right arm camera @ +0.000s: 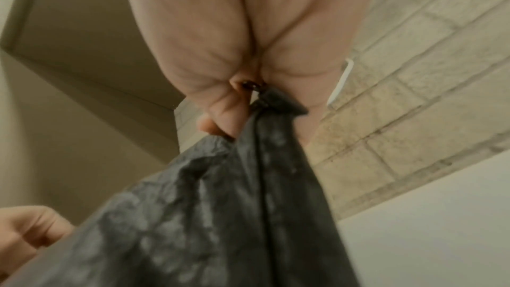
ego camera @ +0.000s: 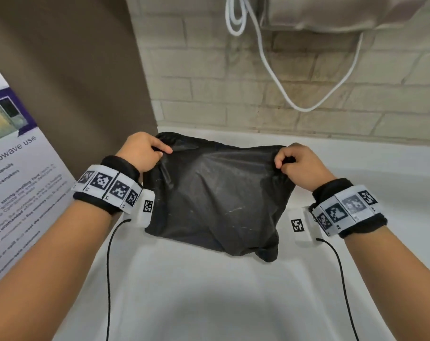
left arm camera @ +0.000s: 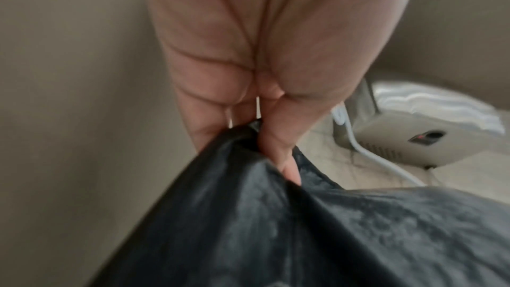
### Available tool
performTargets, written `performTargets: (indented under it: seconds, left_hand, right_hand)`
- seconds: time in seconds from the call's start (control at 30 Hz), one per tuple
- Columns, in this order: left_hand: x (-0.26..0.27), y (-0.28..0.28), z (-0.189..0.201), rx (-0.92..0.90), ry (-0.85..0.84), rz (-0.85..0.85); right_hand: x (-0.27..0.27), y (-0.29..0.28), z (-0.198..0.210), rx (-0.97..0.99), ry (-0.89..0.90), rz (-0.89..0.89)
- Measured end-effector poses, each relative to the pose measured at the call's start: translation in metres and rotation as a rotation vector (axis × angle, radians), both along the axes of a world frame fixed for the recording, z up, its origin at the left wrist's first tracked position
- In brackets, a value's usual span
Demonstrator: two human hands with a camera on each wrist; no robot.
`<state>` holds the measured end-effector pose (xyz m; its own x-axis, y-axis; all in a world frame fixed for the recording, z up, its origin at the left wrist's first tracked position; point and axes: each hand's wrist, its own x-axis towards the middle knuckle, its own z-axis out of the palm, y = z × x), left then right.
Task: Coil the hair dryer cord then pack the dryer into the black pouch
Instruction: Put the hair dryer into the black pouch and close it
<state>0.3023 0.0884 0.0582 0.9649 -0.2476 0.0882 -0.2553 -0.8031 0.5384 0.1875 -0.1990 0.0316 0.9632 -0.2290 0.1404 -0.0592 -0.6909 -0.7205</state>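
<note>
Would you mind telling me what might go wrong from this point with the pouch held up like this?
1. The left hand and right hand only pinch the black pouch at its top corners; the thin fabric could slip.
2. The white cord hangs uncoiled on the wall, so it may snag.

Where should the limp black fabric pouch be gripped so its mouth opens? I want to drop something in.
Grip the limp black fabric pouch at its top hem, one hand at each end from above, as the left hand and right hand pinch it now. The soft cloth sags, so only spreading the hem would likely hold the mouth open.
</note>
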Motion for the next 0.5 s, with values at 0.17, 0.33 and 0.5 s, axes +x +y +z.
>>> performTargets:
  seconds: [0.17,0.33,0.5]
  left_hand:
    - [0.056,-0.003,-0.002,0.251,0.062,0.011]
    - [0.105,-0.009,-0.008,0.336,0.087,0.046]
    - [0.136,-0.014,-0.023,0.405,0.123,0.007]
  right_hand:
    - [0.058,0.014,-0.014,-0.064,0.076,0.025]
    - [0.108,0.021,-0.027,-0.146,0.090,0.025]
    - [0.152,0.016,-0.042,-0.198,0.162,0.005]
